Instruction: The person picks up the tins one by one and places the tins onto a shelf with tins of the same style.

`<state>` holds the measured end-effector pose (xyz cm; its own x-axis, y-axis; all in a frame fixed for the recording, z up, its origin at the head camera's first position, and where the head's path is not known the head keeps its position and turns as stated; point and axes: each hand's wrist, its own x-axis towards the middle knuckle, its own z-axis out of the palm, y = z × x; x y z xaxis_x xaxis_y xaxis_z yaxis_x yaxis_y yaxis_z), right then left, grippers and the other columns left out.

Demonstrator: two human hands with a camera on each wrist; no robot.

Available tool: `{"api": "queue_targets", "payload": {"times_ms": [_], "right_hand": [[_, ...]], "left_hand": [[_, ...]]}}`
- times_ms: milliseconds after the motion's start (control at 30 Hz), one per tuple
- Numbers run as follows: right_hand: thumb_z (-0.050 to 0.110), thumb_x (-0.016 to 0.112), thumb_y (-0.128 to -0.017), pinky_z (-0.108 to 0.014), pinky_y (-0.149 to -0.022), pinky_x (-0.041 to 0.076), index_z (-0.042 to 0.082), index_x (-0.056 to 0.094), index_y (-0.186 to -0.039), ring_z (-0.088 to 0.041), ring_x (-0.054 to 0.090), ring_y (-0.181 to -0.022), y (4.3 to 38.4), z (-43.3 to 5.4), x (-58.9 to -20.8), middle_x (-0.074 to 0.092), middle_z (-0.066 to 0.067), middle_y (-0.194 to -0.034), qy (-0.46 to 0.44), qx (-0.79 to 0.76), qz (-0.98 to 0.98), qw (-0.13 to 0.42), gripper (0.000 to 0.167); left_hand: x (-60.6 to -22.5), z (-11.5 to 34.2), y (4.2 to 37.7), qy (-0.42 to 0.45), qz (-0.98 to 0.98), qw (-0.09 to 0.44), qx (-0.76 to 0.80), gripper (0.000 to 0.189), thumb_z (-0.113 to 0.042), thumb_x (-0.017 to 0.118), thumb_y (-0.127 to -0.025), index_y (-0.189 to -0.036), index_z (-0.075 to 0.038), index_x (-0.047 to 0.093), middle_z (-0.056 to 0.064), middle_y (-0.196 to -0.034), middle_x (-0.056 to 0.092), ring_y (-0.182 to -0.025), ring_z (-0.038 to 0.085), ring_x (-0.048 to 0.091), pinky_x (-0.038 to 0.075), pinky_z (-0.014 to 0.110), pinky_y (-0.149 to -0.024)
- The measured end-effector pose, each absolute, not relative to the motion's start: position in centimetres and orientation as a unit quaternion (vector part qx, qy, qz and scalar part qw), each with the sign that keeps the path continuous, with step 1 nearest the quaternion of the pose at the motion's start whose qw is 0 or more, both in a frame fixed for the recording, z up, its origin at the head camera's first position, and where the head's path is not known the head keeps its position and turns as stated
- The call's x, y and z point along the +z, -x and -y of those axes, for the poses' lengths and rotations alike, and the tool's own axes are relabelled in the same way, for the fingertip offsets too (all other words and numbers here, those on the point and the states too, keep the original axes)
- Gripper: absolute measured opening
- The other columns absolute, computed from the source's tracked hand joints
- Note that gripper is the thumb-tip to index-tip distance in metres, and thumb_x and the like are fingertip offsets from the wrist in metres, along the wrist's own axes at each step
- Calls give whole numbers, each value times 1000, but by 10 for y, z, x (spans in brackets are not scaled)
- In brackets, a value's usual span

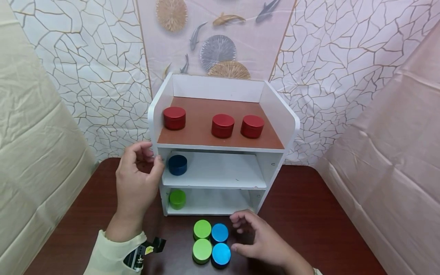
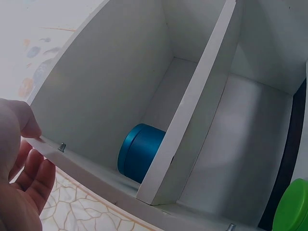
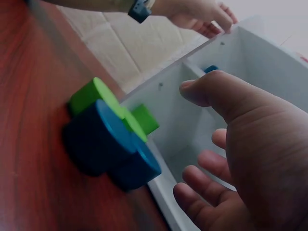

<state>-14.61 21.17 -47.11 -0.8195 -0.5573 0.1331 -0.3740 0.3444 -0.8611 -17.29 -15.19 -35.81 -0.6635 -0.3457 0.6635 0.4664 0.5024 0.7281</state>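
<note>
My left hand holds the left side edge of a white shelf unit, thumb at the front and fingers curled outside. In the left wrist view, a blue round tin stands inside at the left of the middle shelf. Below it sits a green tin on the bottom shelf. My right hand is just right of two blue-lidded tins, loosely curved and holding nothing. Against these, on their left, stand two green-lidded tins. In the right wrist view, the blue tins partly hide the green ones.
Three red tins, one at the left and two further right, stand on the brown top board. The shelf unit stands on a dark red-brown table. Patterned cloth hangs behind, and plain cloth at both sides.
</note>
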Motion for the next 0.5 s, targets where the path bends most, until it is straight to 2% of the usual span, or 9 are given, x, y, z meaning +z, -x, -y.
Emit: {"api": "queue_targets", "payload": {"times_ms": [233, 367, 500], "right_hand": [[24, 96, -90, -32, -104, 62, 15, 62, -144, -33, 68, -121, 145, -214, -485, 68, -17, -136, 303, -485, -814, 98, 64], [28, 96, -91, -31, -106, 61, 11, 62, -145, -30, 66, -123, 144, -216, -492, 66, -11, -137, 294, -481, -818, 116, 67], [31, 97, -90, -31, -108, 60, 16, 63, -145, -27, 65, -126, 143, -216, -495, 65, -3, -138, 275, -479, -822, 138, 67]], "left_hand": [[-358, 152, 173, 42, 763, 409, -499, 42, -10, 78, -101, -141, -8, 66, 8, -114, 67, -99, 10, 62, 53, 10, -84], [-358, 152, 173, 42, 764, 408, -498, 42, -9, 78, -101, -141, -7, 65, 8, -114, 66, -99, 11, 62, 53, 10, -84], [-358, 151, 172, 40, 765, 409, -496, 42, -9, 78, -101, -141, -6, 65, 9, -114, 66, -99, 10, 62, 53, 10, -85]]}}
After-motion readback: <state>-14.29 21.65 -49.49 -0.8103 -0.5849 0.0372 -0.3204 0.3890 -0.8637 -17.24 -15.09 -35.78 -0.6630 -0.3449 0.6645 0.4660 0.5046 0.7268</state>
